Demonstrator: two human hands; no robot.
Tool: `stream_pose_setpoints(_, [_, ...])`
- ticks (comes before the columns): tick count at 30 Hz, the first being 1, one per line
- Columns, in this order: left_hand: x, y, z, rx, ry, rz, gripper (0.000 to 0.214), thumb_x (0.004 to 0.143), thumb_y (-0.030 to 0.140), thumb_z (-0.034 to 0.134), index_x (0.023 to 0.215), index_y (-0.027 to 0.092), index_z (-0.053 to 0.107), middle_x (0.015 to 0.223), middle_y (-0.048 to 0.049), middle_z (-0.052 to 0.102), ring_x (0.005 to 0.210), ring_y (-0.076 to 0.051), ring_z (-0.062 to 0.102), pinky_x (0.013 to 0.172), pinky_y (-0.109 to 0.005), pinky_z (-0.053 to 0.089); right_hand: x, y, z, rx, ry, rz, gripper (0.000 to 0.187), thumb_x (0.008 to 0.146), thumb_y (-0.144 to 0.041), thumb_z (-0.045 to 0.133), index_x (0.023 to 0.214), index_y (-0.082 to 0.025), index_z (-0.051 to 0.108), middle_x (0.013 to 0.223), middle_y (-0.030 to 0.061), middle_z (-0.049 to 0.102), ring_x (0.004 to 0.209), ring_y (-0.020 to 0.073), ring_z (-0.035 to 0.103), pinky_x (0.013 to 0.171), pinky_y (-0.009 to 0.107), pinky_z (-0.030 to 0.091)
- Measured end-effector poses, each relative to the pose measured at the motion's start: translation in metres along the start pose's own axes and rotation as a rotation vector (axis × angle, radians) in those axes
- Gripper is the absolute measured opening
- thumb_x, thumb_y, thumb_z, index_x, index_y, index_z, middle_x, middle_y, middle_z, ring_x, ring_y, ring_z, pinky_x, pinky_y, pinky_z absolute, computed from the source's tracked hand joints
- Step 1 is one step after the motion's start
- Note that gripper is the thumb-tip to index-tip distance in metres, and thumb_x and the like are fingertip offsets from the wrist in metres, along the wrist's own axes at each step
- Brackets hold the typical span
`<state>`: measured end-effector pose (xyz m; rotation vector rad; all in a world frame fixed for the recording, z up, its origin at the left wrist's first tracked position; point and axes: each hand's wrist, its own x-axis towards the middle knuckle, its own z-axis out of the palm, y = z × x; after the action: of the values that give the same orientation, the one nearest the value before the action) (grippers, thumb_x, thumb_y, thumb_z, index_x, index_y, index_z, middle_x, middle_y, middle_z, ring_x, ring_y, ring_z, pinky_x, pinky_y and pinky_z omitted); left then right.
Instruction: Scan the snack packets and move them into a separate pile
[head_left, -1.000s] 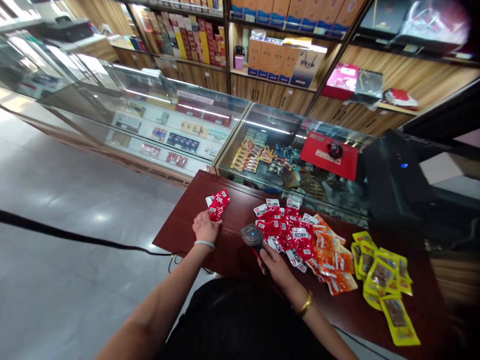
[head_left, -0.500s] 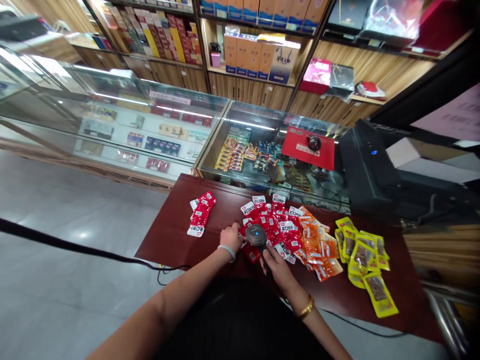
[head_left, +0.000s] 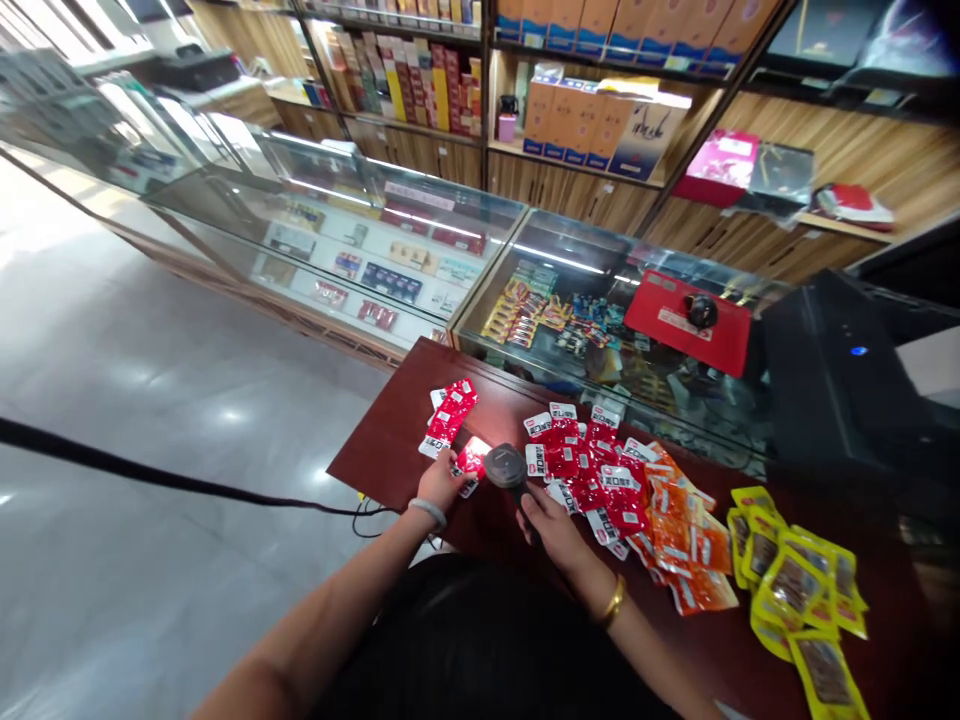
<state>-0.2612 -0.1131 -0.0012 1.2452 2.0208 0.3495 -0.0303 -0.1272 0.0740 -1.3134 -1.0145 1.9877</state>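
- At far left a black cable (head_left: 187, 482) runs across the view above the pale floor (head_left: 195, 400)
- Behind it stands the left case (head_left: 240, 225), glass-topped, with small boxes on its white shelves
- The table (head_left: 375, 440), dark red-brown, begins in front of the cases and runs on to the right
- The left hand (head_left: 439, 485), a pale band (head_left: 427, 512) at its wrist, grasps a single packet by its near left edge
- Just beyond that hand lies a small stack (head_left: 451, 412) of red packets with white ends, fanned a little on the table
- The packet (head_left: 472, 457), red and white, is between the left hand and the scanner, near the small stack, and bright light falls on its face
- Right of it is the scanner (head_left: 506, 467), its dark head near the packet; whether the two touch, I cannot tell
- The right hand (head_left: 553, 522) is closed around the scanner's handle, with a gold bangle (head_left: 613, 602) farther up the arm
- Beyond, the right case (head_left: 637, 240) holds small colourful packs under glass
- The red pile (head_left: 581, 460) spreads over the table just right of the scanner, packets overlapping
- Orange packets (head_left: 679, 530) lie against the pile's right side
- On the right case's top is a red mat (head_left: 664, 302) bearing a black mouse (head_left: 702, 311)
- Yellow packets (head_left: 795, 585) lie in a loose heap, a little apart from the orange ones
- A dark machine (head_left: 825, 400) with a blue light (head_left: 859, 351) stands behind them
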Motion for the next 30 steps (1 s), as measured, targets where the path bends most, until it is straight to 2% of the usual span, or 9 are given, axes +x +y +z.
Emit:
stream_pose_setpoints(5, [0.009, -0.011, -0.025, 0.132, 0.221, -0.087, 0.040, 0.074, 0.049, 0.063, 0.101, 0.022, 0.052, 0.095, -0.0061, 0.063, 0.094, -0.024, 0.059, 0.078, -0.030, 0.040, -0.001, 0.002, 0.003, -0.004, -0.002, 0.021, 0.064, 0.073, -0.065, 0.061, 0.116, -0.018, 0.054, 0.055, -0.0070, 0.049, 0.043, 0.0089, 0.042, 0.043, 0.022, 0.033])
stream_pose_setpoints(9, [0.015, -0.005, -0.033, 0.248, 0.365, -0.155, 0.050, 0.072, 0.051, 0.065, 0.112, 0.023, 0.053, 0.123, -0.0108, 0.053, 0.115, -0.031, 0.046, 0.093, -0.038, 0.035, -0.007, 0.007, -0.007, 0.021, 0.053, 0.024, 0.062, 0.075, -0.063, 0.061, 0.116, -0.018, 0.054, 0.055, -0.0069, 0.049, 0.043, 0.0086, 0.042, 0.044, 0.022, 0.033])
stream_pose_setpoints(12, [0.016, 0.012, -0.025, 0.298, 0.425, -0.041, 0.063, 0.073, 0.049, 0.065, 0.127, 0.025, 0.045, 0.133, -0.0111, 0.044, 0.122, -0.030, 0.039, 0.100, -0.039, 0.029, -0.015, 0.011, -0.020, 0.043, 0.101, 0.002, 0.058, 0.077, -0.061, 0.061, 0.116, -0.018, 0.055, 0.057, -0.0061, 0.050, 0.045, 0.0091, 0.042, 0.044, 0.022, 0.034])
stream_pose_setpoints(14, [0.017, 0.032, -0.012, 0.310, 0.359, 0.149, 0.059, 0.075, 0.048, 0.064, 0.127, 0.025, 0.046, 0.133, -0.0101, 0.045, 0.123, -0.028, 0.038, 0.103, -0.038, 0.027, -0.022, 0.013, -0.028, 0.058, 0.153, -0.009, 0.056, 0.077, -0.061, 0.061, 0.114, -0.018, 0.057, 0.059, -0.0052, 0.051, 0.046, 0.0095, 0.044, 0.045, 0.023, 0.035])
stream_pose_setpoints(17, [0.020, 0.072, 0.019, 0.302, 0.118, 0.416, 0.044, 0.076, 0.044, 0.064, 0.115, 0.025, 0.055, 0.126, -0.0081, 0.050, 0.117, -0.026, 0.042, 0.100, -0.036, 0.029, -0.032, 0.015, -0.039, 0.090, 0.248, 0.000, 0.056, 0.075, -0.062, 0.062, 0.111, -0.019, 0.058, 0.059, -0.0053, 0.052, 0.047, 0.0099, 0.044, 0.046, 0.023, 0.035])
stream_pose_setpoints(20, [0.024, 0.113, 0.052, 0.324, -0.059, 0.540, 0.043, 0.077, 0.036, 0.063, 0.117, 0.026, 0.055, 0.126, -0.0084, 0.050, 0.116, -0.027, 0.041, 0.097, -0.037, 0.031, -0.040, 0.016, -0.047, 0.120, 0.316, -0.011, 0.058, 0.074, -0.063, 0.063, 0.111, -0.020, 0.058, 0.058, -0.0059, 0.052, 0.047, 0.0101, 0.044, 0.047, 0.023, 0.035])
stream_pose_setpoints(23, [0.026, 0.141, 0.075, 0.382, -0.143, 0.558, 0.038, 0.079, 0.030, 0.059, 0.116, 0.024, 0.056, 0.124, -0.0118, 0.052, 0.116, -0.028, 0.042, 0.094, -0.040, 0.032, -0.045, 0.017, -0.051, 0.130, 0.364, -0.036, 0.058, 0.072, -0.064, 0.063, 0.109, -0.020, 0.058, 0.056, -0.0059, 0.052, 0.046, 0.0102, 0.043, 0.046, 0.023, 0.035])
stream_pose_setpoints(25, [0.028, 0.148, 0.082, 0.419, -0.166, 0.539, 0.031, 0.079, 0.030, 0.059, 0.108, 0.021, 0.057, 0.119, -0.0142, 0.055, 0.114, -0.030, 0.044, 0.093, -0.041, 0.032, -0.047, 0.017, -0.053, 0.135, 0.379, -0.035, 0.058, 0.072, -0.064, 0.064, 0.108, -0.020, 0.059, 0.057, -0.0056, 0.052, 0.046, 0.0106, 0.043, 0.046, 0.023, 0.035])
stream_pose_setpoints(30, [0.033, 0.126, 0.074, 0.326, -0.222, 0.358, 0.033, 0.077, 0.038, 0.064, 0.102, 0.020, 0.051, 0.092, -0.0078, 0.065, 0.090, -0.023, 0.060, 0.080, -0.032, 0.039, -0.044, 0.016, -0.054, 0.139, 0.371, -0.014, 0.054, 0.073, -0.063, 0.063, 0.107, -0.021, 0.059, 0.059, -0.0045, 0.053, 0.048, 0.0120, 0.044, 0.046, 0.024, 0.035])
